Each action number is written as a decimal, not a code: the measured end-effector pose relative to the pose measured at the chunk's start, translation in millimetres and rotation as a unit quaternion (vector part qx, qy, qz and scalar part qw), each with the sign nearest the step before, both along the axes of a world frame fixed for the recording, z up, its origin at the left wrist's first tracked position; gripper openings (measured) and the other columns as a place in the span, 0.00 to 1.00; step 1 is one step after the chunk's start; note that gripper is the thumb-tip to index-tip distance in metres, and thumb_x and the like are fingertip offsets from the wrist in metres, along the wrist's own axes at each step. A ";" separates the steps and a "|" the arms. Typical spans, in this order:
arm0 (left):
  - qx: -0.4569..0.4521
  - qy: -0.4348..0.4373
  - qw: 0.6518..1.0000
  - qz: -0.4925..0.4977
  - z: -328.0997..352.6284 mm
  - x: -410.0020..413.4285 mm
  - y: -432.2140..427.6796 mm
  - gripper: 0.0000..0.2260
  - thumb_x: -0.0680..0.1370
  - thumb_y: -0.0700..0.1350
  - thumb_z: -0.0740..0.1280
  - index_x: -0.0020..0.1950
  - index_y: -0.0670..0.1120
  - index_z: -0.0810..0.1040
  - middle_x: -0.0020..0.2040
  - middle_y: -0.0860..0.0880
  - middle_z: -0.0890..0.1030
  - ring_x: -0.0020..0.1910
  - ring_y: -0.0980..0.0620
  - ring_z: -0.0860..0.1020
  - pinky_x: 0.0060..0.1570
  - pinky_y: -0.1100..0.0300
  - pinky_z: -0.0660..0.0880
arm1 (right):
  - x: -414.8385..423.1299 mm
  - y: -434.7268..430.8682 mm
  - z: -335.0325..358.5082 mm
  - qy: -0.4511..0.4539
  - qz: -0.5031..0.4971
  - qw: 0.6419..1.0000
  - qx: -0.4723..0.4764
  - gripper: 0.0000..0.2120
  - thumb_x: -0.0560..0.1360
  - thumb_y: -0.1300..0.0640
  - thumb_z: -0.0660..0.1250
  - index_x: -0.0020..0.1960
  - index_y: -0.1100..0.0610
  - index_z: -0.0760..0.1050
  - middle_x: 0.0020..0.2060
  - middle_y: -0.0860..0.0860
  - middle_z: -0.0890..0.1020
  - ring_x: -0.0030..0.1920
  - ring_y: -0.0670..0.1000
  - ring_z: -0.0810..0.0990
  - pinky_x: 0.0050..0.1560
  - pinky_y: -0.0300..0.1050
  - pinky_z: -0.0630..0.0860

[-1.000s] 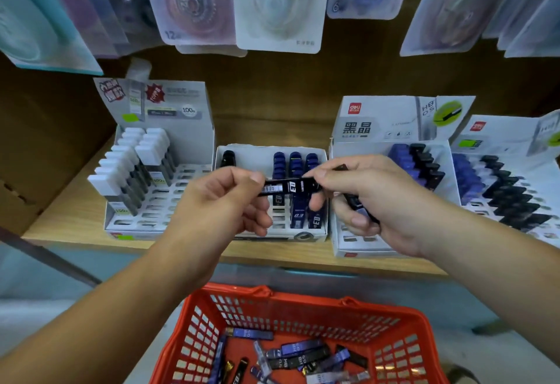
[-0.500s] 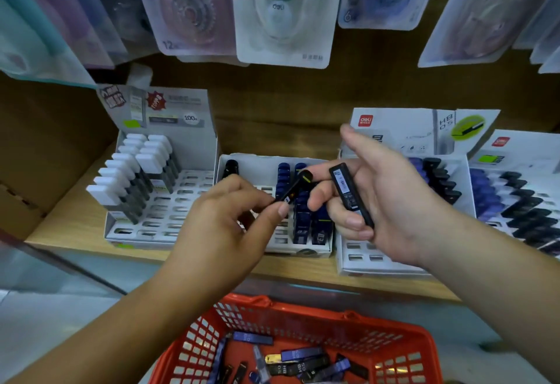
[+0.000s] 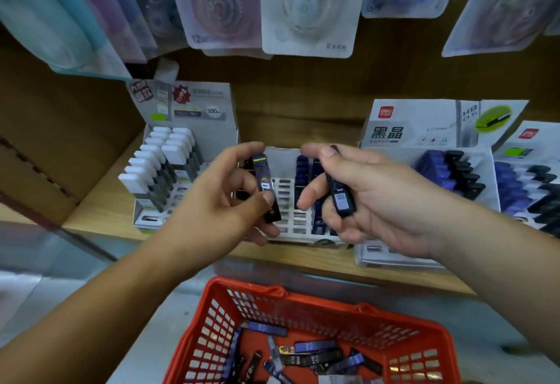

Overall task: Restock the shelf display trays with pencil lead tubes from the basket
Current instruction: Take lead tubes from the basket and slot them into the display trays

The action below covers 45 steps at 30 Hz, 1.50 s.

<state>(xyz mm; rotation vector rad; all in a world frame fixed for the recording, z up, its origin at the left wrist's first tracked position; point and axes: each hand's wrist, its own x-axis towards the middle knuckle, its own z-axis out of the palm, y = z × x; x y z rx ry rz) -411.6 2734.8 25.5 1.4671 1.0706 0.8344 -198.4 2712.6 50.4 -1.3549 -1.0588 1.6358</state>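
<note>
Head view: left hand (image 3: 224,201) pinches a black plastic lead tube (image 3: 266,189), cap toward 12 o'clock; at its 3 o'clock, right hand (image 3: 378,198) grips another black tube (image 3: 341,198), likewise aligned.

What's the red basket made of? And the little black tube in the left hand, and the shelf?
The red basket looks like moulded plastic: even colour, open grid walls. The black lead tube in the left hand seems hard, smooth plastic, with a slight sheen. The shelf looks like wood or wood-look board, tan and matte; I cannot tell which.
</note>
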 end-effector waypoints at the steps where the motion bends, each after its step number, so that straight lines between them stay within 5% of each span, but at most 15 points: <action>1: 0.001 0.006 1.000 0.004 1.2 -4.5 1.0 0.23 0.81 0.35 0.68 0.73 0.53 0.71 0.44 0.37 0.78 0.37 0.40 0.86 0.33 0.52 0.83 | -2.0 -1.5 -0.5 -0.007 0.000 1.000 -0.010 0.13 0.85 0.47 0.60 0.68 0.45 0.74 0.41 0.58 0.84 0.29 0.51 0.72 0.26 0.42 0.62; 6: 0.039 0.013 0.998 0.046 2.0 -24.7 7.2 0.14 0.82 0.38 0.68 0.66 0.50 0.76 0.39 0.39 0.80 0.39 0.45 0.84 0.29 0.52 0.81 | -12.3 -4.2 -2.3 0.061 -0.004 0.996 -0.068 0.14 0.86 0.53 0.55 0.67 0.59 0.72 0.40 0.61 0.82 0.28 0.52 0.70 0.24 0.42 0.59; 9: 0.056 0.003 0.995 0.086 -1.2 -33.7 13.5 0.09 0.81 0.37 0.69 0.60 0.46 0.78 0.36 0.49 0.81 0.38 0.49 0.83 0.30 0.55 0.81 | -15.4 -5.8 -3.7 0.075 -0.015 0.995 -0.058 0.13 0.85 0.58 0.56 0.64 0.62 0.73 0.43 0.62 0.83 0.30 0.54 0.74 0.24 0.42 0.63; 14: 0.123 0.056 0.985 0.106 -12.4 -50.4 21.2 0.09 0.77 0.40 0.75 0.55 0.51 0.82 0.41 0.52 0.84 0.43 0.52 0.83 0.43 0.57 0.81 | -24.0 -12.7 -7.6 0.005 -0.026 1.000 -0.009 0.10 0.84 0.63 0.62 0.62 0.62 0.78 0.45 0.59 0.86 0.34 0.53 0.80 0.27 0.42 0.72; 16: 0.138 0.094 0.982 0.093 -17.0 -50.5 21.3 0.10 0.76 0.42 0.77 0.52 0.54 0.81 0.41 0.53 0.84 0.39 0.60 0.80 0.41 0.68 0.74 | -27.4 -16.5 -8.8 -0.025 -0.026 0.999 0.004 0.08 0.83 0.62 0.65 0.61 0.62 0.79 0.47 0.59 0.87 0.36 0.55 0.84 0.28 0.43 0.77; 21: 0.181 0.169 0.966 0.075 -22.1 -48.5 22.9 0.11 0.76 0.41 0.77 0.48 0.56 0.80 0.41 0.55 0.83 0.37 0.64 0.78 0.38 0.74 0.71 | -29.6 -19.8 -13.5 -0.090 -0.023 0.996 0.009 0.10 0.82 0.54 0.68 0.59 0.59 0.77 0.44 0.60 0.88 0.28 0.55 0.78 0.25 0.43 0.73; 31: 0.227 0.201 0.953 0.010 -28.6 -47.4 24.0 0.08 0.77 0.39 0.76 0.51 0.50 0.86 0.41 0.55 0.85 0.40 0.59 0.82 0.45 0.62 0.81 | -29.7 -18.9 -20.1 -0.089 -0.027 0.996 0.005 0.08 0.83 0.58 0.66 0.60 0.61 0.78 0.44 0.62 0.87 0.26 0.54 0.75 0.25 0.43 0.72; 34: 0.311 0.260 0.914 0.008 -29.4 -46.1 25.3 0.07 0.76 0.39 0.76 0.52 0.49 0.87 0.44 0.57 0.82 0.39 0.63 0.78 0.42 0.70 0.74 | -27.6 -20.4 -17.4 -0.064 -0.014 0.998 0.006 0.10 0.83 0.66 0.63 0.62 0.61 0.78 0.46 0.63 0.87 0.29 0.53 0.77 0.27 0.44 0.74; 39: 0.428 0.298 0.853 0.024 -22.8 -35.9 15.0 0.14 0.76 0.42 0.75 0.61 0.48 0.85 0.55 0.52 0.76 0.47 0.56 0.76 0.44 0.55 0.79 | -17.3 -26.3 -10.2 -0.067 -0.023 0.997 0.015 0.11 0.82 0.66 0.65 0.63 0.59 0.77 0.44 0.64 0.86 0.30 0.55 0.79 0.28 0.44 0.76; 41: 0.429 0.261 0.865 -0.014 -16.7 -23.6 3.4 0.18 0.76 0.43 0.75 0.65 0.48 0.81 0.58 0.53 0.76 0.47 0.58 0.77 0.46 0.62 0.77 | -12.0 -30.9 -6.6 -0.060 -0.026 0.998 0.010 0.10 0.82 0.65 0.64 0.62 0.60 0.78 0.41 0.64 0.85 0.30 0.55 0.78 0.28 0.44 0.75; 45: 0.438 0.211 0.870 -0.079 -16.3 9.7 -11.5 0.08 0.78 0.42 0.75 0.56 0.47 0.85 0.50 0.53 0.81 0.43 0.60 0.78 0.45 0.72 0.70 | -0.1 -41.5 -1.3 -0.007 -0.040 0.999 0.001 0.10 0.82 0.62 0.65 0.60 0.65 0.79 0.36 0.62 0.83 0.29 0.54 0.78 0.27 0.42 0.75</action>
